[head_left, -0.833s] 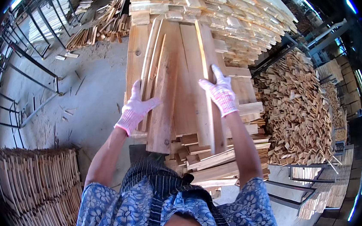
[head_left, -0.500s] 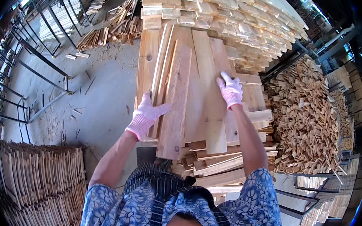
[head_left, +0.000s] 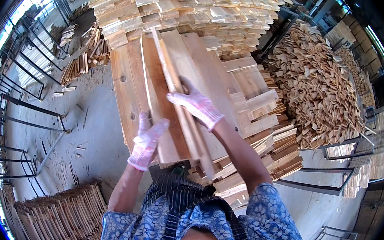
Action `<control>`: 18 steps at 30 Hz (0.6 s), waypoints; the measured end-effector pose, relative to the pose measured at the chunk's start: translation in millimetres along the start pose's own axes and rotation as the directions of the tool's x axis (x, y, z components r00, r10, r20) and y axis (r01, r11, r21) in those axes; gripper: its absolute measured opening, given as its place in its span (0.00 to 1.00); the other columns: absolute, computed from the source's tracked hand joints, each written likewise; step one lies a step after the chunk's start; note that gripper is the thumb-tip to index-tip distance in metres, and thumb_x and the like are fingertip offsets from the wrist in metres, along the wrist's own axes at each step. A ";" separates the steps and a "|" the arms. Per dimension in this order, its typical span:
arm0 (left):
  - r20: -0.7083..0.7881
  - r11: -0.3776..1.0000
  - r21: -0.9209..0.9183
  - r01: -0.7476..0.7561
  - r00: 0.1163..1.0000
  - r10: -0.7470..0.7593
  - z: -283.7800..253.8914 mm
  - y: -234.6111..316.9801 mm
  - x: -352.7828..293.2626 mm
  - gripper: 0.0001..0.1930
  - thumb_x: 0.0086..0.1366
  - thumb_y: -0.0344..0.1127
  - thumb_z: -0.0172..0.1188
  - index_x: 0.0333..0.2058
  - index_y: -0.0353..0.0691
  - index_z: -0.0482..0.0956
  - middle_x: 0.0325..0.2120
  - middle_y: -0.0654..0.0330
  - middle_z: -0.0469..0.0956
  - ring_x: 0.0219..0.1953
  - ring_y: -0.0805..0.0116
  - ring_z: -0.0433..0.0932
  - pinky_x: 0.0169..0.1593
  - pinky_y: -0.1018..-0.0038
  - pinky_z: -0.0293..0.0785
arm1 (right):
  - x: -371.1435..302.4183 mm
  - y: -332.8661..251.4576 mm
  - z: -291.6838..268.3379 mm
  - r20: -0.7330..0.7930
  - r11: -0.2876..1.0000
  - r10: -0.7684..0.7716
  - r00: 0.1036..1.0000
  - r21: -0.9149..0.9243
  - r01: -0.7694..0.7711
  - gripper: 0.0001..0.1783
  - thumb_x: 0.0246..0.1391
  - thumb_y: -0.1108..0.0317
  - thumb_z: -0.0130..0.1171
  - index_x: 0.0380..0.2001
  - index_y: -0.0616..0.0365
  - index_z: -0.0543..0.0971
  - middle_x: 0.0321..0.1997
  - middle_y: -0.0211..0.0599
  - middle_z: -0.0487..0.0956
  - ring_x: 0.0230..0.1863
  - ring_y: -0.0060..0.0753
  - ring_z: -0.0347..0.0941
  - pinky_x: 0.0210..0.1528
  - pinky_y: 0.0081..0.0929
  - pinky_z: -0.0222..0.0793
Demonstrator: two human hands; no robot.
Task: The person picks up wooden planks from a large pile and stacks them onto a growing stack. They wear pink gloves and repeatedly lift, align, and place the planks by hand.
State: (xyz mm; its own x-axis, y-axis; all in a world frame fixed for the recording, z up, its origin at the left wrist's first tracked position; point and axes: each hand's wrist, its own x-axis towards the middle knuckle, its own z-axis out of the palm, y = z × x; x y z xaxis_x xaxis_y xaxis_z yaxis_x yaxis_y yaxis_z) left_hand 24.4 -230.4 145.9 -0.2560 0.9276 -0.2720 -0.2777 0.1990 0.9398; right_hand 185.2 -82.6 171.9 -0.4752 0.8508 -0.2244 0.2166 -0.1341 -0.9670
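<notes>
Near stacked timber (head_left: 201,16), the right hand (head_left: 196,104) grips boards (head_left: 168,69).

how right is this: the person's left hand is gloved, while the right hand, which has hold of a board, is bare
Not quite: the right hand is not bare. The head view shows it in a white and pink glove as well. The rest stands: the left hand is gloved, and the right has hold of a board.
</notes>
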 end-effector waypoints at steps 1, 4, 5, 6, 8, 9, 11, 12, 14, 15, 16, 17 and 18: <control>-0.040 0.993 -0.115 0.013 0.999 -0.018 -2.2 14.1 -9.3 0.38 0.70 0.33 0.64 0.72 0.36 0.54 0.57 0.50 0.74 0.55 0.59 0.78 0.64 0.71 0.72 | -17.9 -13.4 -15.8 -0.008 1.000 -0.005 1.000 -0.019 0.005 0.60 0.50 0.44 0.75 0.75 0.64 0.55 0.66 0.58 0.74 0.70 0.47 0.69 0.68 0.38 0.66; 0.111 0.900 0.427 -0.091 0.993 0.048 -51.0 -8.2 6.2 0.40 0.67 0.44 0.66 0.71 0.39 0.58 0.60 0.45 0.71 0.60 0.53 0.75 0.64 0.63 0.74 | -15.1 12.6 -83.0 -0.075 0.966 -0.043 0.996 -0.257 0.022 0.58 0.49 0.41 0.74 0.75 0.57 0.58 0.65 0.61 0.72 0.68 0.55 0.70 0.69 0.44 0.65; 0.098 0.752 0.659 -0.007 0.992 -0.077 -41.8 11.7 6.7 0.41 0.66 0.47 0.67 0.71 0.39 0.58 0.62 0.42 0.69 0.62 0.50 0.73 0.64 0.61 0.74 | -13.0 21.2 -112.5 -0.154 0.901 -0.042 0.987 -0.432 -0.029 0.57 0.48 0.41 0.74 0.75 0.53 0.59 0.66 0.63 0.71 0.68 0.59 0.69 0.70 0.46 0.65; 0.060 0.542 0.839 0.049 0.982 -0.181 -31.8 26.4 11.5 0.43 0.65 0.51 0.67 0.71 0.39 0.58 0.64 0.40 0.66 0.64 0.47 0.72 0.63 0.58 0.74 | -13.8 25.7 -143.0 -0.235 0.802 -0.045 0.971 -0.588 -0.105 0.57 0.48 0.41 0.73 0.75 0.48 0.60 0.66 0.65 0.70 0.68 0.62 0.69 0.70 0.47 0.65; -0.034 0.308 0.950 0.038 0.999 -0.019 -14.7 33.0 19.7 0.45 0.64 0.58 0.65 0.72 0.41 0.58 0.65 0.37 0.63 0.67 0.43 0.67 0.62 0.54 0.75 | -6.2 20.2 -181.8 -0.286 0.616 0.000 0.958 -0.755 -0.225 0.55 0.47 0.42 0.74 0.76 0.41 0.60 0.67 0.68 0.67 0.68 0.66 0.68 0.70 0.49 0.65; -0.059 0.179 0.983 0.046 0.996 0.067 -4.2 37.6 23.2 0.46 0.64 0.61 0.64 0.72 0.41 0.58 0.66 0.36 0.61 0.68 0.41 0.65 0.61 0.52 0.75 | 4.0 27.7 -199.4 -0.308 0.528 0.016 0.951 -0.805 -0.270 0.55 0.48 0.43 0.73 0.76 0.37 0.59 0.68 0.68 0.66 0.68 0.67 0.68 0.70 0.49 0.65; 0.012 0.085 0.996 -0.021 0.994 0.107 14.6 43.5 40.1 0.45 0.64 0.61 0.63 0.72 0.42 0.58 0.66 0.34 0.61 0.65 0.35 0.67 0.64 0.48 0.70 | 32.2 44.2 -212.3 -0.302 0.467 0.131 0.944 -0.821 -0.327 0.54 0.49 0.46 0.72 0.77 0.33 0.57 0.74 0.69 0.58 0.71 0.67 0.65 0.72 0.48 0.63; 0.000 -0.027 1.000 0.003 0.992 0.125 22.2 40.7 49.7 0.45 0.65 0.62 0.62 0.72 0.44 0.58 0.66 0.34 0.60 0.65 0.35 0.67 0.64 0.46 0.69 | 44.9 45.1 -199.8 -0.316 0.500 0.149 0.937 -0.794 -0.347 0.50 0.54 0.45 0.69 0.76 0.30 0.57 0.77 0.68 0.52 0.72 0.67 0.62 0.73 0.49 0.62; -0.041 -0.130 0.989 0.064 0.984 0.171 27.3 39.1 70.9 0.45 0.65 0.64 0.59 0.73 0.46 0.58 0.66 0.34 0.60 0.64 0.34 0.66 0.64 0.45 0.67 | 69.1 44.3 -188.7 -0.292 0.485 0.051 0.955 -0.829 -0.279 0.48 0.56 0.42 0.66 0.76 0.31 0.58 0.76 0.67 0.54 0.72 0.67 0.62 0.73 0.49 0.62; -0.080 -0.120 0.988 0.102 0.981 0.176 30.7 31.3 79.5 0.44 0.66 0.65 0.58 0.73 0.47 0.58 0.65 0.34 0.60 0.64 0.34 0.66 0.64 0.44 0.66 | 76.9 52.3 -189.6 -0.287 0.469 0.020 0.958 -0.843 -0.262 0.47 0.57 0.40 0.65 0.76 0.31 0.58 0.76 0.67 0.55 0.72 0.66 0.62 0.74 0.49 0.62; -0.108 -0.111 0.985 0.129 0.978 0.180 34.9 22.8 86.9 0.43 0.66 0.65 0.57 0.73 0.48 0.58 0.65 0.33 0.60 0.64 0.34 0.66 0.64 0.44 0.66 | 84.9 56.2 -193.9 -0.295 0.472 -0.021 0.955 -0.845 -0.251 0.42 0.61 0.35 0.57 0.74 0.33 0.62 0.75 0.66 0.59 0.70 0.66 0.65 0.72 0.50 0.62; -0.071 -0.121 0.987 0.108 0.958 0.277 37.4 10.8 93.1 0.42 0.65 0.64 0.58 0.71 0.48 0.61 0.63 0.34 0.62 0.62 0.34 0.67 0.63 0.44 0.67 | 97.0 55.1 -201.1 -0.338 0.496 -0.038 0.940 -0.823 -0.276 0.41 0.62 0.34 0.55 0.74 0.34 0.63 0.74 0.66 0.60 0.70 0.66 0.65 0.72 0.51 0.62; -0.032 -0.145 0.985 0.091 0.930 0.365 37.4 -3.5 95.5 0.41 0.65 0.64 0.58 0.70 0.47 0.63 0.61 0.34 0.64 0.61 0.34 0.68 0.61 0.44 0.68 | 109.2 57.4 -203.1 -0.379 0.531 -0.047 0.924 -0.793 -0.298 0.40 0.63 0.33 0.53 0.73 0.34 0.64 0.73 0.65 0.62 0.70 0.65 0.65 0.72 0.51 0.62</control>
State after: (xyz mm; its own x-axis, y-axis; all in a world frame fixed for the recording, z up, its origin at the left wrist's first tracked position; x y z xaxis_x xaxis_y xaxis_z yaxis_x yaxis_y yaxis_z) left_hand 35.6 -130.6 124.4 -0.3692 0.9256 0.0837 0.9293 0.3669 0.0422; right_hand 318.9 105.7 116.4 -0.1266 0.9851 -0.1165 0.9332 0.0785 -0.3508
